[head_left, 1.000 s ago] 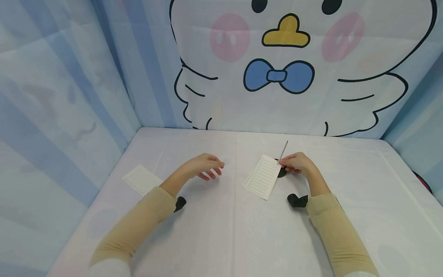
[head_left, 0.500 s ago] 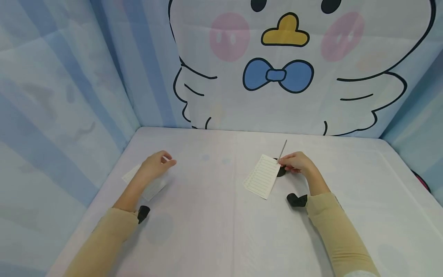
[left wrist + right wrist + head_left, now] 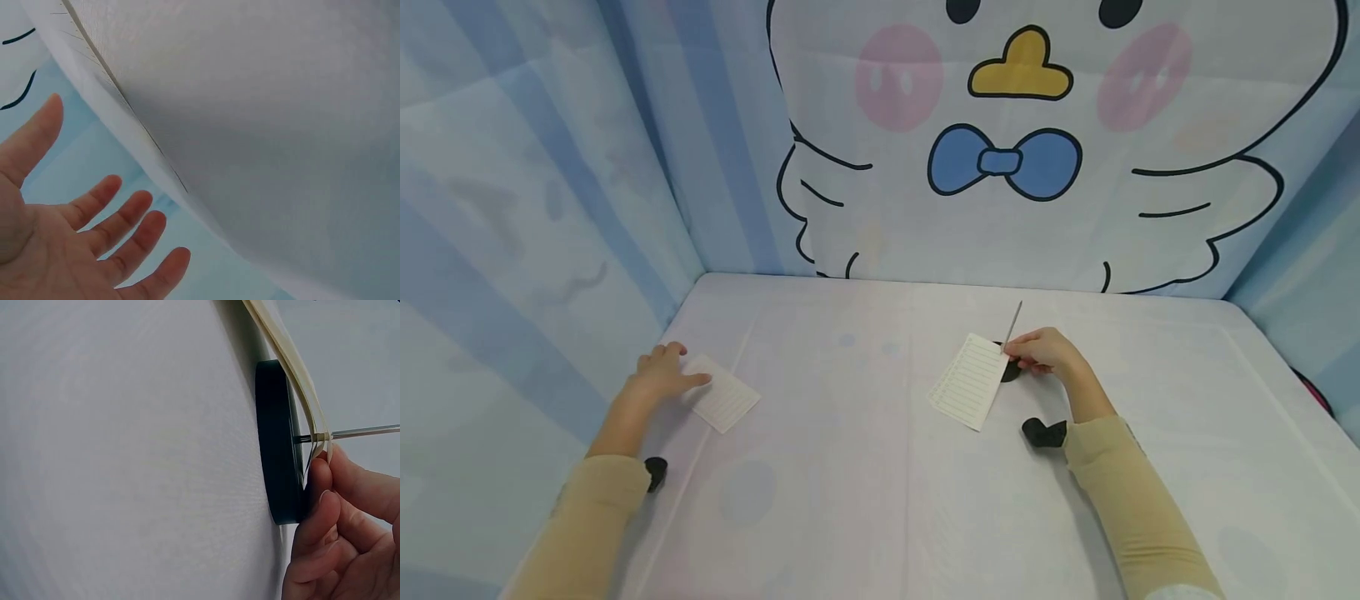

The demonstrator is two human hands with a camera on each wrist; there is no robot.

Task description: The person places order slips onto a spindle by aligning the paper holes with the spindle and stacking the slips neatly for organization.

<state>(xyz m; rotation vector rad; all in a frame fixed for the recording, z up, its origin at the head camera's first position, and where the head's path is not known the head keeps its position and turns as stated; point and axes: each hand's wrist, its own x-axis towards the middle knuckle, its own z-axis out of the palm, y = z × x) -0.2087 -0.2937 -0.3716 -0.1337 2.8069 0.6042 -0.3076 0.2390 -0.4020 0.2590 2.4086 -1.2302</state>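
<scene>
My right hand (image 3: 1043, 350) pinches the corner of several lined paper slips (image 3: 968, 383) between thumb and fingers. These slips are threaded on the thin metal rod of a bill spike (image 3: 1013, 322), right above its round black base (image 3: 275, 444) in the right wrist view. The rod's free end sticks out past the slips. Over at the left side of the table, my left hand (image 3: 661, 375) reaches with its fingers spread, its thumb over the edge of a lined paper (image 3: 728, 402) lying there. In the left wrist view, that paper's thin edge (image 3: 94, 47) shows beyond the open fingers.
A white cloth covers the table (image 3: 850, 483). Blue striped curtain (image 3: 535, 250) hangs right at its left edge. Along the back stands a cloth panel (image 3: 895, 217) with a cartoon bird. Black wrist mounts (image 3: 1043, 433) show at both cuffs.
My left hand has moved from mid-table leftward to the loose paper, its fingers spreading. The right hand stays at the bill spike, still pinching the slips.
</scene>
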